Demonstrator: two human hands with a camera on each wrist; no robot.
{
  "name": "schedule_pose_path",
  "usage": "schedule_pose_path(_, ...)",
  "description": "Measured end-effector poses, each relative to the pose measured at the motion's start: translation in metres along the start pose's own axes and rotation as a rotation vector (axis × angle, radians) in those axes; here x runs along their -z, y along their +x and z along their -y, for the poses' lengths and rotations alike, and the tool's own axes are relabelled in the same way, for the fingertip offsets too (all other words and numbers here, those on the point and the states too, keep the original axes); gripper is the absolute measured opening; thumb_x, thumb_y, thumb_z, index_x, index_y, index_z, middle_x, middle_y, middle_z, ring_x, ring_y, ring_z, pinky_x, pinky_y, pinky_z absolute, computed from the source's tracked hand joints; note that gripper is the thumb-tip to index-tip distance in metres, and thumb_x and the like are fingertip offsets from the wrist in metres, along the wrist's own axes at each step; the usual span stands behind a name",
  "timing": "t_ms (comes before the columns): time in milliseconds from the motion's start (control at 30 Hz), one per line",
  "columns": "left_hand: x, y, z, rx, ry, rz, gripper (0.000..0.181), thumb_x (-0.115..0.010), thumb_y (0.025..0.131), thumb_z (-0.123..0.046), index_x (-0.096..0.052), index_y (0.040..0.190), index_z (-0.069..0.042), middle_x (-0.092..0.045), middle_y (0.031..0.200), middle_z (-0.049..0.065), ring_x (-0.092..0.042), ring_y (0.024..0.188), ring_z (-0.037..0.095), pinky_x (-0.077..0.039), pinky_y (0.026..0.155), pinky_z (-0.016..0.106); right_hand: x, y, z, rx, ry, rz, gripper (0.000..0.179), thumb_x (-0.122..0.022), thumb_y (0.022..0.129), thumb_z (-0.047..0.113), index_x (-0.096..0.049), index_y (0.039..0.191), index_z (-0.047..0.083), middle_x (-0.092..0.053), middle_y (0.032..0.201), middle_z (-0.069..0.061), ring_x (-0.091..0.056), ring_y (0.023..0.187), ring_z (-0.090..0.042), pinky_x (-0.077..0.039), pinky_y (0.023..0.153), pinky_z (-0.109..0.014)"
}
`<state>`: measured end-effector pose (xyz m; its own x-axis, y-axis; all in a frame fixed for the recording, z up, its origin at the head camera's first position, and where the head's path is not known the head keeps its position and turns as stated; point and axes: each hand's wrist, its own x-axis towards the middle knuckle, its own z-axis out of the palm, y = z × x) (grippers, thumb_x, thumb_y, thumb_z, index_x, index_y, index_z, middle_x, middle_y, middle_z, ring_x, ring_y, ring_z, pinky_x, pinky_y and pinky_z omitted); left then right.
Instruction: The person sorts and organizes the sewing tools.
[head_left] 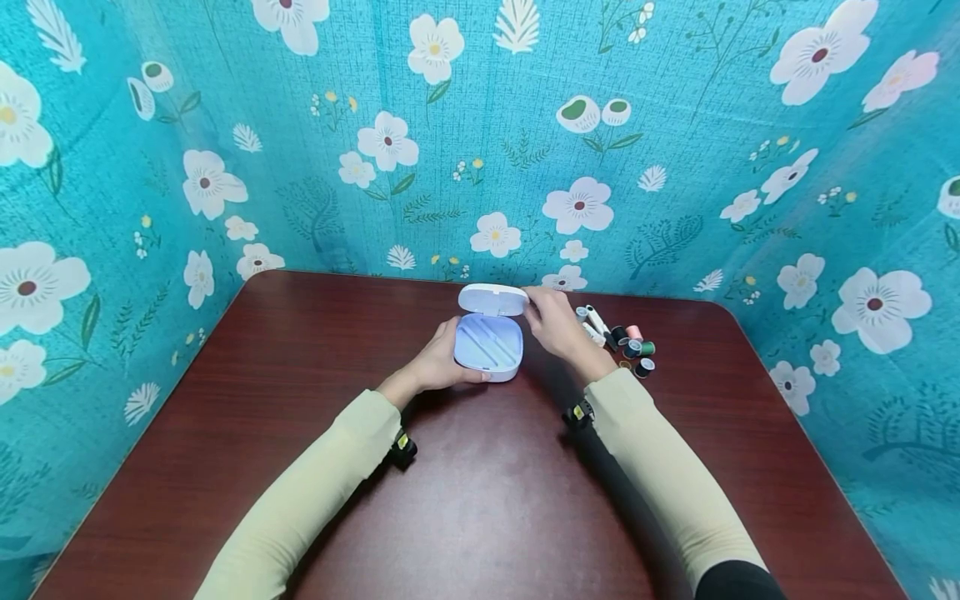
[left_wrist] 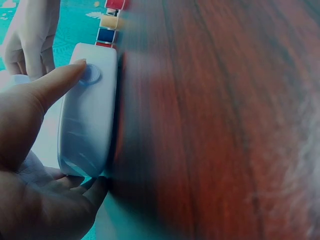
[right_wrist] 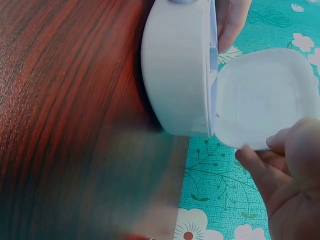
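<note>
A white box (head_left: 506,374) with rounded corners stands on the table, its lid (head_left: 493,298) tilted up at the back. Slanted dividers cross its pale lavender inside. My left hand (head_left: 435,362) grips the box's left side, fingers round the far part of the wall. In the left wrist view the left thumb (left_wrist: 62,82) touches a round button (left_wrist: 91,74) on the box's front. My right hand (head_left: 557,321) pinches the lid's right edge; the right wrist view shows thumb and fingertips at the rim of the lid (right_wrist: 267,97).
Several thread spools (head_left: 647,347) lie to the right, beyond my right forearm, with a slim white-and-black tool (head_left: 597,321) among them. The dark red-brown table (head_left: 300,350) ends at a turquoise flowered cloth (head_left: 465,167) behind it.
</note>
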<state>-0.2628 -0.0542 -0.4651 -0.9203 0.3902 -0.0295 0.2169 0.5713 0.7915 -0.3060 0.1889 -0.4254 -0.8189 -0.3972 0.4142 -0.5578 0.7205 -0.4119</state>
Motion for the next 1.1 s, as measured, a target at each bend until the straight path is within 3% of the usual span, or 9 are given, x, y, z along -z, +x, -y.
schedule_pose_path(167,-0.0008,-0.0004,-0.0005,-0.013,-0.005,-0.005,0.123,-0.093,0.073,-0.035,-0.015,0.16,0.002,-0.029,0.157,0.021,-0.034,0.143,0.033,-0.032,0.117,0.048,0.0017,-0.0003,0.0014,-0.079,-0.056,-0.029,0.018,-0.056,0.104,0.007,-0.069,0.093,0.0,-0.07,0.085,-0.013,-0.059,0.073,-0.027,-0.048,0.066,-0.04)
schedule_pose_path(267,-0.0005,-0.0014,-0.0021,-0.013,0.009,-0.005,0.124,-0.094,0.072,-0.036,-0.015,0.16,0.002,-0.029,0.157,0.021,-0.034,0.142,0.033,-0.032,0.117,0.047,0.0018,-0.0006,0.0029,-0.119,-0.07,-0.028,0.019,-0.056,0.105,0.01,-0.067,0.092,0.002,-0.066,0.078,-0.01,-0.059,0.068,-0.024,-0.048,0.062,-0.037)
schedule_pose_path(533,-0.0004,-0.0014,-0.0035,-0.012,0.022,-0.005,0.122,-0.095,0.07,-0.037,-0.02,0.158,0.001,-0.031,0.154,0.02,-0.035,0.139,0.032,-0.036,0.114,0.046,-0.0021,-0.0001,0.0041,-0.157,0.035,-0.017,0.019,-0.052,0.105,0.007,-0.069,0.1,-0.002,-0.071,0.08,-0.011,-0.068,0.069,-0.02,-0.057,0.063,-0.036)
schedule_pose_path(867,0.0004,-0.0005,-0.0032,0.012,0.016,-0.001,0.125,-0.095,0.069,-0.039,-0.017,0.159,0.0,-0.026,0.156,0.02,-0.035,0.14,0.033,-0.035,0.115,0.046,-0.0032,0.0025,0.002,-0.181,0.009,-0.063,0.02,-0.052,0.105,0.008,-0.07,0.108,-0.001,-0.073,0.084,-0.012,-0.071,0.074,-0.022,-0.055,0.066,-0.038)
schedule_pose_path(1100,-0.0003,0.0014,-0.0012,0.02,0.012,0.002,0.128,-0.095,0.069,-0.042,-0.015,0.16,0.0,-0.023,0.158,0.02,-0.036,0.14,0.034,-0.035,0.115,0.047,-0.0042,0.0065,0.002,-0.177,-0.017,-0.079,0.02,-0.052,0.105,0.008,-0.07,0.102,-0.001,-0.07,0.079,-0.011,-0.067,0.071,-0.023,-0.051,0.063,-0.037)
